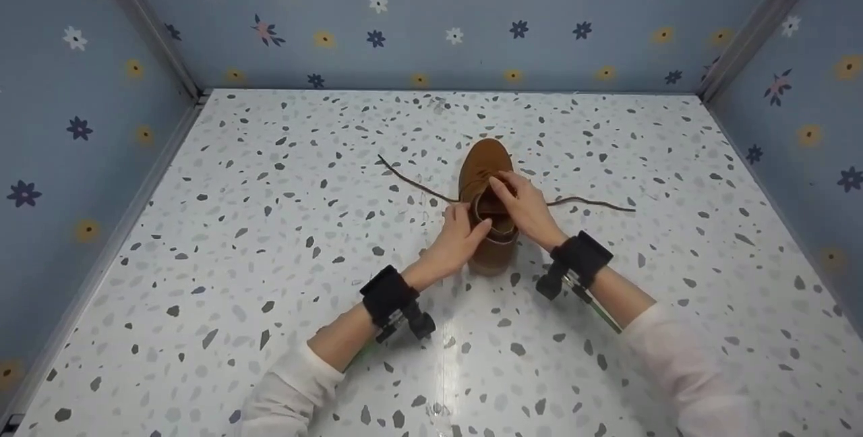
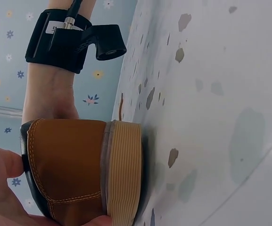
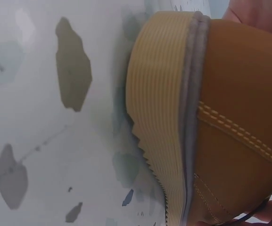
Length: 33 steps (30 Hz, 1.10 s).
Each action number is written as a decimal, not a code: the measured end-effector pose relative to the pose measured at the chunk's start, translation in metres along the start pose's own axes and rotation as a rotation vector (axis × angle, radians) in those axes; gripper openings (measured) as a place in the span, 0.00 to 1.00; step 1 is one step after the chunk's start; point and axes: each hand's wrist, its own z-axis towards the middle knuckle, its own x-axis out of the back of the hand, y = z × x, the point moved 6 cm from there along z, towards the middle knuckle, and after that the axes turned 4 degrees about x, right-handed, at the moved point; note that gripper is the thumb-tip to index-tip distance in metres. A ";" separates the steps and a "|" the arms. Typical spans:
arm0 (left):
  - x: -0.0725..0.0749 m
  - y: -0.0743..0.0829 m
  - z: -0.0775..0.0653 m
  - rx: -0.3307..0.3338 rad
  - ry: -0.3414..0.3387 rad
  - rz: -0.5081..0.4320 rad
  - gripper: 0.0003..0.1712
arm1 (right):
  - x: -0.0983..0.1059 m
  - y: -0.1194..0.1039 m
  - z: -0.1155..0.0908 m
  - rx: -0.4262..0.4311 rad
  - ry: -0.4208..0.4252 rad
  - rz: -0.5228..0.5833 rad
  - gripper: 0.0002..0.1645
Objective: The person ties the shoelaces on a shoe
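A brown lace-up shoe (image 1: pixel 487 157) stands on its sole with the toe pointing away from me. My left hand (image 1: pixel 453 241) grips the left side of its collar, thumb at the rim and fingers along the outside. On the right, my right hand (image 1: pixel 529 209) holds the front edge of the opening near the tongue, between thumb and fingers. A loose lace end (image 1: pixel 412 183) trails out to the left, and another lace end (image 1: pixel 593 202) to the right. Both wrist views show the heel and the ribbed pale sole (image 3: pixel 157 80) close up.
Underneath is a white speckled tabletop (image 1: pixel 270 369). Blue flower-patterned panels (image 1: pixel 431 5) enclose it at the back and on both sides. A black strap with a camera (image 1: pixel 581 258) sits on the right wrist, and a like strap (image 1: pixel 390 295) on the left.
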 end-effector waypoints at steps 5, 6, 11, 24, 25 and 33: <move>-0.001 0.001 -0.003 0.005 -0.014 -0.018 0.28 | 0.000 -0.002 -0.003 0.011 0.014 -0.004 0.29; -0.001 0.001 -0.004 0.004 -0.015 -0.019 0.28 | 0.000 -0.002 -0.004 0.012 0.013 -0.004 0.29; -0.002 0.001 -0.004 -0.007 -0.016 -0.015 0.28 | -0.001 0.000 -0.005 0.002 0.015 -0.005 0.29; -0.001 0.002 -0.006 -0.020 -0.006 0.010 0.32 | 0.000 -0.002 -0.005 0.029 0.037 0.001 0.28; -0.001 0.002 -0.005 -0.017 -0.010 0.015 0.32 | 0.000 -0.003 -0.005 0.032 0.037 0.003 0.28; -0.001 -0.002 -0.002 -0.011 -0.027 0.026 0.36 | 0.000 0.001 -0.005 -0.019 0.028 0.020 0.30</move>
